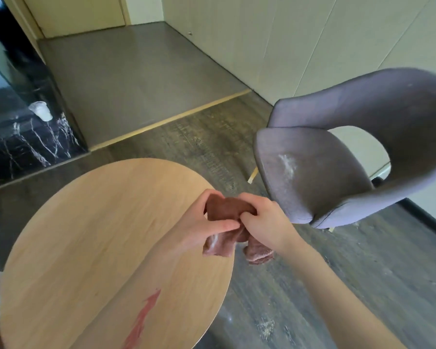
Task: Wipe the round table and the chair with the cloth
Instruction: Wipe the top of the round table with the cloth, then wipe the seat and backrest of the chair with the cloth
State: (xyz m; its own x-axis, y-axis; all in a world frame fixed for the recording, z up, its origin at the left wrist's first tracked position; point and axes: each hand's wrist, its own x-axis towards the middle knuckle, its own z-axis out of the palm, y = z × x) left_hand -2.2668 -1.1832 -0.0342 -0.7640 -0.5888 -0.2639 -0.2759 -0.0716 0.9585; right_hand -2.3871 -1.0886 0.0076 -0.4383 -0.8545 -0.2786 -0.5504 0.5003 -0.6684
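A brown cloth [227,210] with white powder on its lower folds hangs between both my hands, over the right edge of the round wooden table [98,222]. My left hand [199,222] pinches its left side and my right hand [264,220] grips its right side. A red smear [142,318] marks the table near its front edge. To the right stands a grey upholstered chair [337,157] with a white powdery streak [288,165] on its seat.
A black marble ledge [23,137] at the left carries a white plastic cup [40,110]. White specks lie on the dark wood floor [267,326] by the table. A pale panelled wall [287,46] rises behind the chair, and grey floor [136,79] stretches beyond a threshold strip.
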